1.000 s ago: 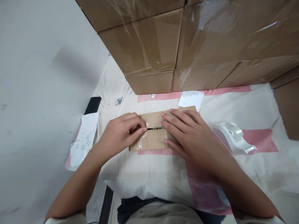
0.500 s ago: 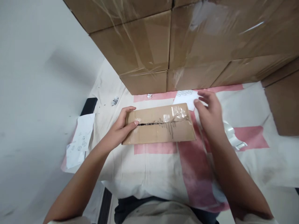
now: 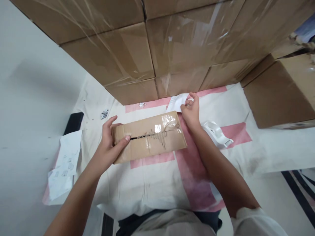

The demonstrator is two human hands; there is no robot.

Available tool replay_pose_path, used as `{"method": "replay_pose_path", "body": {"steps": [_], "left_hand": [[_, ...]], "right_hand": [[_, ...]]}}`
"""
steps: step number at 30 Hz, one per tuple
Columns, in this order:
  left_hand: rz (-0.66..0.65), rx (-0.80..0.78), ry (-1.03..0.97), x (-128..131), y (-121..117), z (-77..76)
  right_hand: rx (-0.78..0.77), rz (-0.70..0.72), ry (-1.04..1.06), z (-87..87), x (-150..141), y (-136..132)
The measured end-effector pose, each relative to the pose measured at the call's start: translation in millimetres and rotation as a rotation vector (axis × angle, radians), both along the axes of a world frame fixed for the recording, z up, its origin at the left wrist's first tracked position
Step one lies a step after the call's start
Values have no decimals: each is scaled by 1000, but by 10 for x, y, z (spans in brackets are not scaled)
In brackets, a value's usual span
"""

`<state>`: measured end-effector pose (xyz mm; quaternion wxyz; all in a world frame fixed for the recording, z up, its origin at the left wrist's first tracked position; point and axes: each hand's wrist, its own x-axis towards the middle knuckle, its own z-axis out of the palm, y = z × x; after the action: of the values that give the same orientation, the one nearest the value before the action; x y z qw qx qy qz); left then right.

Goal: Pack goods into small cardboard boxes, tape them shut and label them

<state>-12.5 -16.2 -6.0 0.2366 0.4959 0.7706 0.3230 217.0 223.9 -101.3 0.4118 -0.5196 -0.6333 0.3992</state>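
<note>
A small cardboard box (image 3: pixel 157 141) lies in front of me, its top seam partly taped, with a dark gap along the left and pen-like marks near the middle. My left hand (image 3: pixel 108 142) grips its left end, thumb on top by the seam. Just beyond the box's right end, my right hand (image 3: pixel 191 113) pinches the edge of a white paper sheet (image 3: pixel 175 103) printed with small outlined shapes. Right of that wrist sits a white tape dispenser (image 3: pixel 218 135).
Stacked cardboard cartons (image 3: pixel 177 49) under clear film form a wall at the back. Another carton (image 3: pixel 278 95) stands right. At the left edge are a black object (image 3: pixel 73 123), drawn-on papers (image 3: pixel 69 154) and crumpled foil (image 3: pixel 104 113). A white-and-pink cloth (image 3: pixel 147 186) covers the table.
My right hand has come down onto the paper sheet and closed on its edge. My left hand still holds the box, which is slightly more tilted. The view has shifted right.
</note>
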Motion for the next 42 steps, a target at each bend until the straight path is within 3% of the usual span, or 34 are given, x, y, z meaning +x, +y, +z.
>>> {"method": "replay_pose_path", "body": {"steps": [3, 7, 10, 13, 16, 20, 24, 26, 31, 35, 42], "left_hand": [[-12, 79, 113, -9, 43, 105], [-66, 225, 341, 129, 306, 474], [-215, 331, 437, 371, 671, 756], [-410, 369, 431, 635, 1055, 900], [-505, 328, 390, 809, 1332, 903], [-567, 291, 373, 854, 1511, 823], [-605, 399, 564, 862, 1566, 788], [-603, 440, 673, 912, 1574, 791], [-611, 328, 726, 1026, 1618, 811], [-739, 400, 901, 985, 1636, 816], [-831, 388, 887, 942, 1597, 866]], "right_hand": [[181, 72, 180, 128, 98, -82], [416, 111, 148, 410, 162, -299], [486, 166, 80, 550, 139, -428], [471, 199, 134, 602, 128, -477], [402, 170, 323, 607, 174, -458], [241, 239, 527, 588, 253, -398], [161, 203, 579, 556, 263, -365], [191, 215, 536, 539, 267, -365], [380, 330, 373, 533, 324, -374], [569, 384, 244, 552, 350, -364], [699, 361, 59, 565, 365, -365]]}}
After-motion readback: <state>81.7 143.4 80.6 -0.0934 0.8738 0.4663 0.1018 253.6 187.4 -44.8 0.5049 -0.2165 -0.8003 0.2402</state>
